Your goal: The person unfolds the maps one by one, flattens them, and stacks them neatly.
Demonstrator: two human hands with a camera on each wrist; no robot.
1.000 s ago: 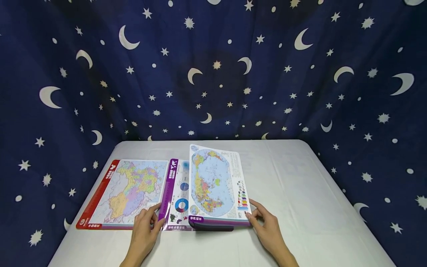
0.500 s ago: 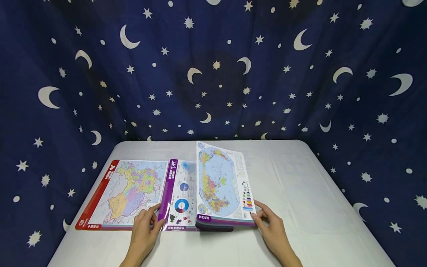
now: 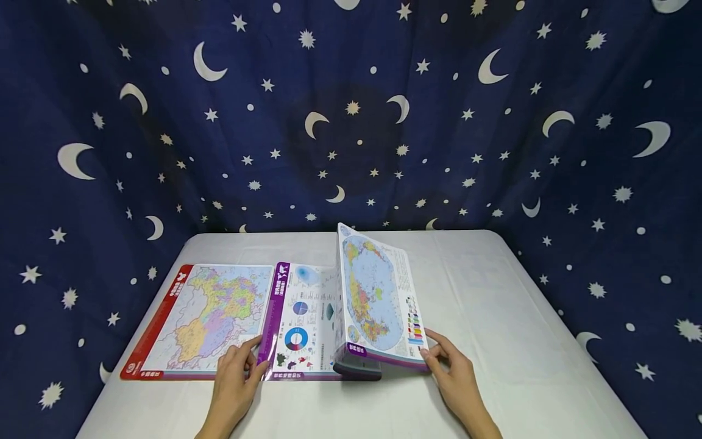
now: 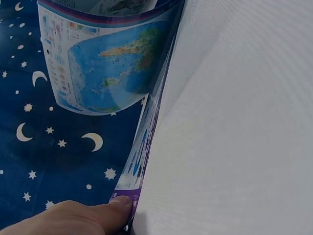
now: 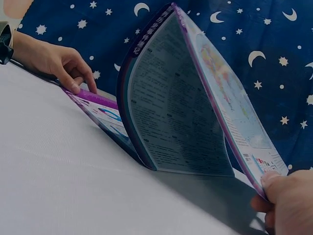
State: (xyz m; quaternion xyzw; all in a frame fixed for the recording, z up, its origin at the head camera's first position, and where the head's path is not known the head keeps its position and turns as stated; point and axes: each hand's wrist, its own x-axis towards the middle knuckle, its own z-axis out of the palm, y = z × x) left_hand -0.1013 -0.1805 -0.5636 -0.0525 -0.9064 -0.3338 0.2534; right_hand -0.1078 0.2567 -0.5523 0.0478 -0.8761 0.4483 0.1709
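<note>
Before you, a navy moon-and-star curtain point(image 3: 351, 122) hangs behind and beside the white-covered table point(image 3: 482, 305). On the table is the purple-edged folding world map point(image 3: 373, 280), its left panel flat, its right part raised in a bent fold. Just left of it, the red-edged China map point(image 3: 222, 317) lies flat. Your hands are well apart: your left hand point(image 3: 233, 372) pinches the folding map's left edge, your right hand point(image 3: 455, 369) its raised near right corner
</note>
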